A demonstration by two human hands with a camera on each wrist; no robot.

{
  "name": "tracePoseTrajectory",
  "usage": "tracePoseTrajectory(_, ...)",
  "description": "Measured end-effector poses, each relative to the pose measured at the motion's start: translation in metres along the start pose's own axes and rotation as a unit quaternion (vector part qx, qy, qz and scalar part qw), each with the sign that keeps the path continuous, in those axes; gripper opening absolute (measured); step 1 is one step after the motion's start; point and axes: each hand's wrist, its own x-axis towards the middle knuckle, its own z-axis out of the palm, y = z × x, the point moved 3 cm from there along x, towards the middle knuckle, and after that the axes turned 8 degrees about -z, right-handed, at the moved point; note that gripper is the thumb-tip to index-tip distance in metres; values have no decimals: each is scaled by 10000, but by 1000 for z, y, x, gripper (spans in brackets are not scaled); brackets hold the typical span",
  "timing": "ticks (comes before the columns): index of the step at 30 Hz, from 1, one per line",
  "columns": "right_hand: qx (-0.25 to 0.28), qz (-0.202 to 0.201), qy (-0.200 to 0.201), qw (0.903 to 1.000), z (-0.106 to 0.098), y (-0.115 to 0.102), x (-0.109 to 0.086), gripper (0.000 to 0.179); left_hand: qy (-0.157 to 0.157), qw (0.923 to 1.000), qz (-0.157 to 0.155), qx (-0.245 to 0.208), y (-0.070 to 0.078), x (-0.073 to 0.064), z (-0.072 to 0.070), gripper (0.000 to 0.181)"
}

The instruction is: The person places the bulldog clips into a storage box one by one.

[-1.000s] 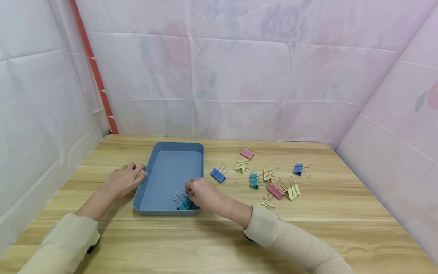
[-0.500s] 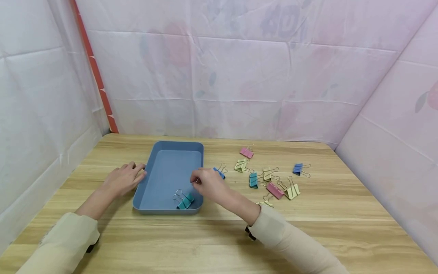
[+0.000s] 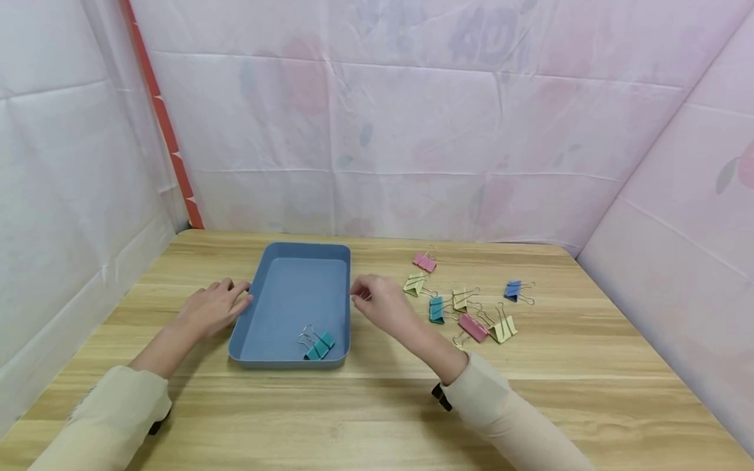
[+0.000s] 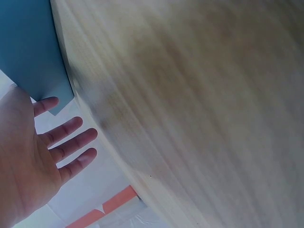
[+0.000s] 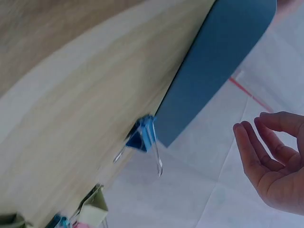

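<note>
My left hand (image 3: 215, 309) rests at the left side of the blue-grey tray (image 3: 241, 347), thumb and fingertips at its rim. In the left wrist view its fingers (image 4: 78, 137) are spread and nearly straight. A teal binder clip (image 3: 320, 347) lies in the tray's near right corner. My right hand (image 3: 383, 304) hovers just right of the tray, holding nothing; in the right wrist view its fingers (image 5: 249, 147) bend loosely, apart from the thumb. A blue binder clip (image 5: 142, 134) stands on the table beside the tray there; the right hand hides it in the head view.
Right of the hand lie several more binder clips: pink (image 3: 425, 263), yellow (image 3: 415, 285), teal (image 3: 436, 310), dark pink (image 3: 474, 328), another yellow (image 3: 503, 328) and, farthest right, blue (image 3: 514, 291). White patterned cloth (image 3: 412, 131) walls the wooden table (image 3: 377, 418) at the back and sides.
My right hand has let go of the teal binder clip, left the tray over its right rim and moved right, over the blue clip. The left hand stays put.
</note>
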Motion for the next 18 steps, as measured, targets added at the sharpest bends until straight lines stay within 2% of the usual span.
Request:
tracePoseTrajectory(5, -42, 361, 98, 9993, -9, 8, -3, 5, 49, 10000, -8, 17, 0, 0, 0, 47)
tracePoseTrajectory(11, -68, 757, -34, 9971, -12, 19, -7, 6, 70, 10000, 19, -3, 1, -1, 0, 47)
tracePoseTrajectory(18, -358, 1306, -499, 9895, -10, 32, -11, 10, 31, 10000, -7, -54, 1, -1, 0, 48)
